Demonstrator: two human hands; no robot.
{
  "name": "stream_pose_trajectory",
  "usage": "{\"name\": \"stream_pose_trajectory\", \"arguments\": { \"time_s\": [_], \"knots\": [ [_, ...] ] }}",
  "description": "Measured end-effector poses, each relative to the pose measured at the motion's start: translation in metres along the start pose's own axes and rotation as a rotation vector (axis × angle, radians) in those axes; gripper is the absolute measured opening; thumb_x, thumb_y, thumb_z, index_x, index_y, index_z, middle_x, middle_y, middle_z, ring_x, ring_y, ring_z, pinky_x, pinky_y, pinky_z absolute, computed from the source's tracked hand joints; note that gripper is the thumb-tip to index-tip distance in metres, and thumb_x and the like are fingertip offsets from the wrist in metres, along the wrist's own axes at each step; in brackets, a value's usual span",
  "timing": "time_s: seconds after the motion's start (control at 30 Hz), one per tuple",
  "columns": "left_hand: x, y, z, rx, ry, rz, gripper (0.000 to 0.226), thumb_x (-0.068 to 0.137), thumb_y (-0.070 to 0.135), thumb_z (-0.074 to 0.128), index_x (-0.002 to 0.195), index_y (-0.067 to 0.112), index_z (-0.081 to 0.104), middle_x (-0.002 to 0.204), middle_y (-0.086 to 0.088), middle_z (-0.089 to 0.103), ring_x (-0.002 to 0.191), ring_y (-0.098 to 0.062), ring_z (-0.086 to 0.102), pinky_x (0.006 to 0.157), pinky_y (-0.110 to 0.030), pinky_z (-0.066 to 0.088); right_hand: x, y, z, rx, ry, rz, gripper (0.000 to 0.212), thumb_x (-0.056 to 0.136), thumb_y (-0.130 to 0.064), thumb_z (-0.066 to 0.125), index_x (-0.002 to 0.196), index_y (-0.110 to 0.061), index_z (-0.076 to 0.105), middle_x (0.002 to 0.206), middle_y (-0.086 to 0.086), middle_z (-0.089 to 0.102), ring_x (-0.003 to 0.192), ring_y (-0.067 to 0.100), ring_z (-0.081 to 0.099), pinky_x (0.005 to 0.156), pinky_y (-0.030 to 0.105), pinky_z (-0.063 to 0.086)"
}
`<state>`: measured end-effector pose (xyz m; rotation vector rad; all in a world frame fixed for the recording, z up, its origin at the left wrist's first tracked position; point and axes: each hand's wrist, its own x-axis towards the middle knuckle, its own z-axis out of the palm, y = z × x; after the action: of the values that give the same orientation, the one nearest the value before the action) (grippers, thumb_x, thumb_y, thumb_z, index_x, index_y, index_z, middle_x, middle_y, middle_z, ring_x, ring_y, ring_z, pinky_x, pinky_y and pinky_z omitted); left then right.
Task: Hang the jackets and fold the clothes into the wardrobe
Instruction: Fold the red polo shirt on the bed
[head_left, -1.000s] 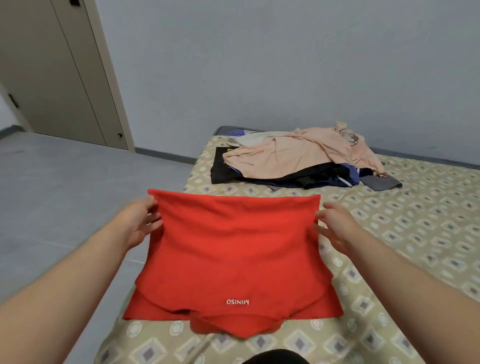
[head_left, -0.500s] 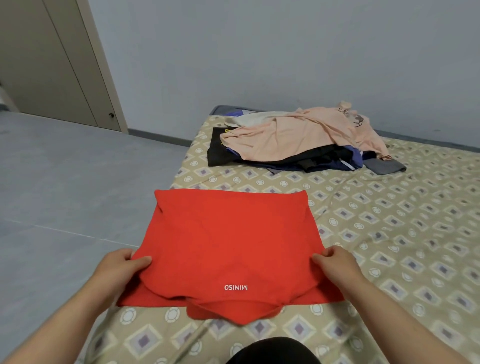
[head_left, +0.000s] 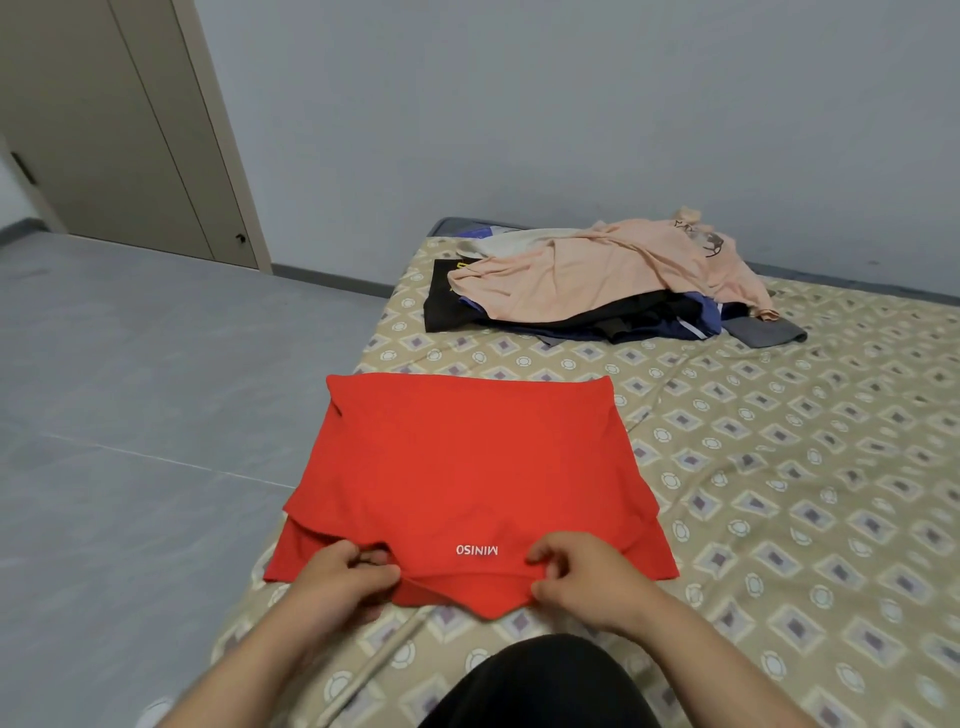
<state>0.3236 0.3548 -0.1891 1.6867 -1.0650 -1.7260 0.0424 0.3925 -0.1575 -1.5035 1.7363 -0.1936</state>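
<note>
A red shirt (head_left: 457, 467) with white MINISO lettering lies folded flat on the patterned bed (head_left: 779, 493), its near edge toward me. My left hand (head_left: 348, 577) pinches that near edge left of the lettering. My right hand (head_left: 582, 577) pinches the same edge to the right of it. At the far end of the bed sits a pile of clothes (head_left: 597, 280), a peach shirt on top of black, blue and grey garments.
The bed's left edge runs along a grey tiled floor (head_left: 130, 415). A beige door (head_left: 104, 130) stands at the back left in a grey wall. My dark-clothed knee (head_left: 540, 686) shows at the bottom of the view.
Both hands slid from the shirt's far corners down its sides to the near edge, where they now pinch the fabric close together. The shirt stays flat.
</note>
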Motion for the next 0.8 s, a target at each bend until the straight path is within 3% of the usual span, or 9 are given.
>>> {"name": "stream_pose_trajectory", "arguments": {
  "time_s": [0.1,0.2,0.27,0.37,0.53,0.63,0.7,0.8],
  "knots": [
    [-0.007,-0.005,0.008,0.152,-0.001,0.154,0.038,0.062,0.013,0.083,0.092,0.010,0.060,0.055,0.007,0.048,0.053,-0.010,0.047,0.052,-0.020,0.040,0.002,-0.002,0.014,-0.063,0.017,-0.059,0.039,0.073,-0.019,0.077,0.096,-0.042,0.056,0.105,-0.009,0.053,0.077,-0.007,0.048,0.068,0.005,0.035],
    [-0.009,-0.007,0.016,0.134,0.024,0.177,0.037,0.077,0.001,0.079,0.099,0.023,0.058,0.065,0.000,0.047,0.059,-0.017,0.050,0.054,-0.032,0.048,0.005,0.002,0.018,-0.073,0.017,-0.090,0.048,0.072,-0.017,0.077,0.091,-0.051,0.049,0.116,-0.006,0.047,0.101,0.004,0.050,0.081,0.004,0.032],
    [-0.005,-0.008,0.019,0.094,0.031,0.164,0.022,0.083,-0.002,0.073,0.090,0.012,0.058,0.068,-0.005,0.040,0.058,-0.018,0.051,0.056,-0.036,0.051,0.007,0.005,0.021,-0.132,0.079,-0.060,0.038,0.075,-0.023,0.075,0.089,-0.048,0.050,0.114,-0.006,0.045,0.113,0.013,0.046,0.091,0.013,0.033],
    [-0.002,-0.008,0.019,0.071,0.064,0.130,0.030,0.087,0.001,0.069,0.069,0.008,0.046,0.063,-0.010,0.044,0.054,-0.019,0.055,0.054,-0.034,0.048,0.009,0.008,0.025,-0.164,0.172,-0.002,0.026,0.083,-0.034,0.071,0.073,-0.042,0.049,0.104,-0.007,0.042,0.109,0.019,0.046,0.092,0.022,0.034],
    [0.002,-0.006,0.025,-0.151,0.129,0.011,0.031,0.091,0.008,0.064,0.071,0.014,0.041,0.064,-0.010,0.045,0.056,-0.022,0.050,0.044,-0.026,0.038,0.019,0.013,0.031,-0.126,0.280,0.065,0.037,0.094,-0.033,0.059,0.059,-0.028,0.046,0.089,0.003,0.061,0.095,0.025,0.058,0.081,0.030,0.038],
    [0.005,-0.006,0.030,-0.148,0.163,0.003,0.021,0.091,0.008,0.065,0.075,0.008,0.049,0.063,-0.012,0.051,0.052,-0.022,0.051,0.045,-0.026,0.039,0.021,0.015,0.031,-0.077,0.367,0.104,0.029,0.088,-0.028,0.067,0.068,-0.026,0.048,0.090,0.000,0.058,0.082,0.019,0.057,0.075,0.030,0.043],
    [0.004,-0.008,0.028,-0.140,0.182,0.030,0.022,0.090,0.010,0.067,0.074,0.007,0.052,0.061,-0.014,0.055,0.054,-0.023,0.053,0.047,-0.028,0.043,0.020,0.017,0.030,-0.025,0.426,0.122,0.026,0.084,-0.026,0.072,0.076,-0.022,0.048,0.093,-0.002,0.049,0.072,0.011,0.050,0.064,0.023,0.037],
    [0.006,-0.015,0.015,-0.135,0.277,0.059,0.025,0.087,0.016,0.072,0.072,0.002,0.058,0.061,-0.013,0.060,0.057,-0.024,0.057,0.055,-0.033,0.050,0.019,0.021,0.024,0.102,0.642,0.214,0.021,0.082,-0.022,0.071,0.089,-0.017,0.052,0.104,0.004,0.048,0.074,0.012,0.046,0.071,0.025,0.035]
  ]
}}
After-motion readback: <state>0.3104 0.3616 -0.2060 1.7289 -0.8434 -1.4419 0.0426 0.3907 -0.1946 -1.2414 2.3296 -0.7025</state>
